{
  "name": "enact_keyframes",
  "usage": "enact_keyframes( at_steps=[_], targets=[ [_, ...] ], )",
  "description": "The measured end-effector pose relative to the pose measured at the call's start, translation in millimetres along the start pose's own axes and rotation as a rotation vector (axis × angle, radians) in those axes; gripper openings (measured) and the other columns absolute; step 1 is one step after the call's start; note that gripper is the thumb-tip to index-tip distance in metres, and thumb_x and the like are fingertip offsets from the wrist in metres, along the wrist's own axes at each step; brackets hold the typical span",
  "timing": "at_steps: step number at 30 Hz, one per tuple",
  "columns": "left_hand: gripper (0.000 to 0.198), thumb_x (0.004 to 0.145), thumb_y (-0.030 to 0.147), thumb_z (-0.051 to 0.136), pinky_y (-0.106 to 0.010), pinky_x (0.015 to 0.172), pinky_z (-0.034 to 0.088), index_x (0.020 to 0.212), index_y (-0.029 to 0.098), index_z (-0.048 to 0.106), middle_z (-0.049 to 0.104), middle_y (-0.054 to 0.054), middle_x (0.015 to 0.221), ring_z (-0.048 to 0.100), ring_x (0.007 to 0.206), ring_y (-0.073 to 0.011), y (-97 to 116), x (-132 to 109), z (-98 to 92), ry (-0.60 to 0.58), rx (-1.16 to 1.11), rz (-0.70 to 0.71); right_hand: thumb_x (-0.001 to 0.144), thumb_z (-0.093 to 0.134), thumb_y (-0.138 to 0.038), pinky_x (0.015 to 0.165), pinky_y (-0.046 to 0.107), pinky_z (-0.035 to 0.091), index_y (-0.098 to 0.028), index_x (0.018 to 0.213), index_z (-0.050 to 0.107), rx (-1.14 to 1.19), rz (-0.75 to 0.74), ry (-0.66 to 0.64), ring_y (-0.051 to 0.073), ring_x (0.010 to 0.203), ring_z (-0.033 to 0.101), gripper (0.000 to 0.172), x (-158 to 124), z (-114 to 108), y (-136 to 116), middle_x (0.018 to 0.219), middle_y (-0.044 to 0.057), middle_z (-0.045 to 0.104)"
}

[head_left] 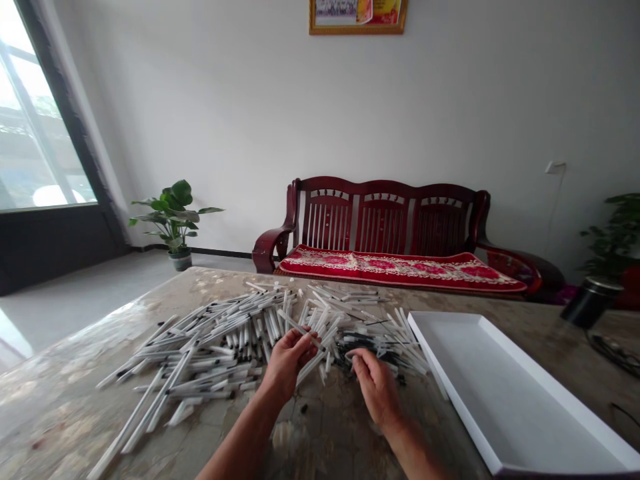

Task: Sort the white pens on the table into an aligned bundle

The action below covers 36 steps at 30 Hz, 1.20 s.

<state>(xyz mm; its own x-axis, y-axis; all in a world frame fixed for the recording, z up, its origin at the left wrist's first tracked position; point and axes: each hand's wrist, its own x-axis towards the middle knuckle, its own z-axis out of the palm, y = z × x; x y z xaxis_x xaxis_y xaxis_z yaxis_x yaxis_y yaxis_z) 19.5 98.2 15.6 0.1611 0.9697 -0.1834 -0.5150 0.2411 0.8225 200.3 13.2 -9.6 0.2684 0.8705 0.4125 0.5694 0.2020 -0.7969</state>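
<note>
My left hand (290,360) is closed around a white pen barrel (291,323), which slants up and to the left out of the fingers. My right hand (377,387) is beside it, thumb and fingers pinched together above a pile of small black pen parts (367,345). Whatever sits in that pinch is too small to make out. To the left of my hands spreads a big heap of white pen barrels (220,327), many with black ends. More white barrels (407,353) lie behind and to the right of my right hand.
A shallow white tray (530,393) stands on the stone-patterned table (65,393) at the right. One loose black piece (304,409) lies near me. Dark cables (613,353) and a black canister (591,301) are at the far right. Beyond the table stands a wooden bench (383,223).
</note>
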Motion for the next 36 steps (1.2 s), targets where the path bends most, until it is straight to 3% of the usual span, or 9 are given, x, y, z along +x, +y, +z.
enact_keyframes(
  at_steps=[4, 8, 13, 18, 20, 25, 29, 31, 36],
  targets=[
    [0.048, 0.049, 0.03, 0.096, -0.021, 0.062, 0.057, 0.084, 0.015, 0.066, 0.076, -0.005, 0.082, 0.07, 0.067, -0.013, -14.4, -17.1, 15.9, -0.103, -0.05, -0.067, 0.098, 0.038, -0.053, 0.055, 0.024, 0.038, -0.021, 0.075, 0.065, -0.039, 0.005, -0.08, 0.016, 0.058, 0.057, 0.048, -4.0, -1.1, -12.6, 0.062, 0.0, 0.062],
    [0.049, 0.047, 0.032, 0.096, -0.022, 0.062, 0.057, 0.082, 0.015, 0.065, 0.077, -0.006, 0.081, 0.07, 0.067, -0.0143, -23.1, -22.6, 20.4, -0.152, -0.025, -0.076, 0.097, 0.04, -0.053, 0.052, 0.023, 0.033, -0.021, 0.066, 0.055, -0.01, 0.034, -0.08, 0.013, 0.053, 0.049, 0.047, -2.1, 3.1, -7.2, 0.056, -0.002, 0.053],
    [0.049, 0.046, 0.035, 0.095, -0.023, 0.061, 0.057, 0.079, 0.014, 0.065, 0.076, -0.005, 0.079, 0.07, 0.066, -0.0154, -27.6, -23.4, 22.9, -0.117, -0.003, -0.042, 0.092, 0.049, -0.044, 0.052, 0.022, 0.036, -0.02, 0.07, 0.062, 0.031, -0.003, -0.035, 0.014, 0.053, 0.05, 0.035, 2.2, 6.2, 2.5, 0.056, -0.002, 0.056],
    [0.049, 0.044, 0.035, 0.095, -0.024, 0.061, 0.057, 0.077, 0.014, 0.065, 0.076, -0.004, 0.078, 0.069, 0.066, -0.0149, -30.7, -25.1, 24.4, -0.062, -0.024, -0.023, 0.088, 0.057, -0.035, 0.069, 0.023, 0.047, -0.021, 0.086, 0.07, 0.058, -0.058, 0.015, 0.018, 0.074, 0.065, 0.019, 3.0, 1.9, -0.8, 0.081, 0.003, 0.072],
    [0.048, 0.043, 0.034, 0.095, -0.024, 0.062, 0.057, 0.075, 0.014, 0.066, 0.075, -0.003, 0.076, 0.068, 0.063, -0.0134, -31.5, -25.4, 25.0, -0.051, -0.039, -0.028, 0.09, 0.054, -0.037, 0.068, 0.023, 0.047, -0.021, 0.089, 0.07, 0.052, -0.036, 0.009, 0.018, 0.074, 0.065, 0.023, 2.7, 0.6, -2.1, 0.082, 0.003, 0.072],
    [0.046, 0.041, 0.032, 0.096, -0.023, 0.061, 0.057, 0.073, 0.014, 0.066, 0.076, -0.003, 0.075, 0.069, 0.064, -0.0146, -32.3, -27.1, 27.9, -0.057, -0.068, -0.042, 0.094, 0.047, -0.045, 0.052, 0.024, 0.041, -0.021, 0.07, 0.065, -0.034, 0.008, 0.003, 0.016, 0.052, 0.056, 0.039, 3.3, 1.3, -0.2, 0.057, -0.001, 0.062],
    [0.047, 0.039, 0.032, 0.096, -0.022, 0.06, 0.057, 0.071, 0.014, 0.065, 0.076, -0.003, 0.072, 0.069, 0.061, -0.0134, -34.8, -27.1, 28.4, -0.033, -0.092, -0.05, 0.088, 0.057, -0.037, 0.071, 0.024, 0.049, -0.021, 0.086, 0.07, 0.05, -0.042, 0.041, 0.019, 0.076, 0.067, 0.021, 4.0, 1.6, 0.0, 0.082, 0.003, 0.073],
    [0.046, 0.041, 0.03, 0.096, -0.022, 0.062, 0.058, 0.071, 0.014, 0.065, 0.076, -0.004, 0.073, 0.069, 0.062, -0.0138, -36.5, -26.2, 27.8, -0.036, -0.092, -0.051, 0.088, 0.058, -0.039, 0.075, 0.025, 0.05, -0.021, 0.095, 0.071, 0.079, -0.028, 0.059, 0.02, 0.082, 0.068, 0.023, 3.7, 0.9, -0.3, 0.091, 0.004, 0.075],
    [0.043, 0.045, 0.028, 0.095, -0.023, 0.063, 0.058, 0.073, 0.014, 0.065, 0.076, -0.004, 0.075, 0.071, 0.065, -0.0157, -39.9, -23.8, 26.4, -0.047, -0.08, -0.049, 0.094, 0.046, -0.047, 0.058, 0.025, 0.046, -0.021, 0.079, 0.069, -0.015, 0.059, 0.024, 0.018, 0.061, 0.061, 0.037, 3.8, 1.1, 3.7, 0.066, 0.002, 0.068]
  ],
)
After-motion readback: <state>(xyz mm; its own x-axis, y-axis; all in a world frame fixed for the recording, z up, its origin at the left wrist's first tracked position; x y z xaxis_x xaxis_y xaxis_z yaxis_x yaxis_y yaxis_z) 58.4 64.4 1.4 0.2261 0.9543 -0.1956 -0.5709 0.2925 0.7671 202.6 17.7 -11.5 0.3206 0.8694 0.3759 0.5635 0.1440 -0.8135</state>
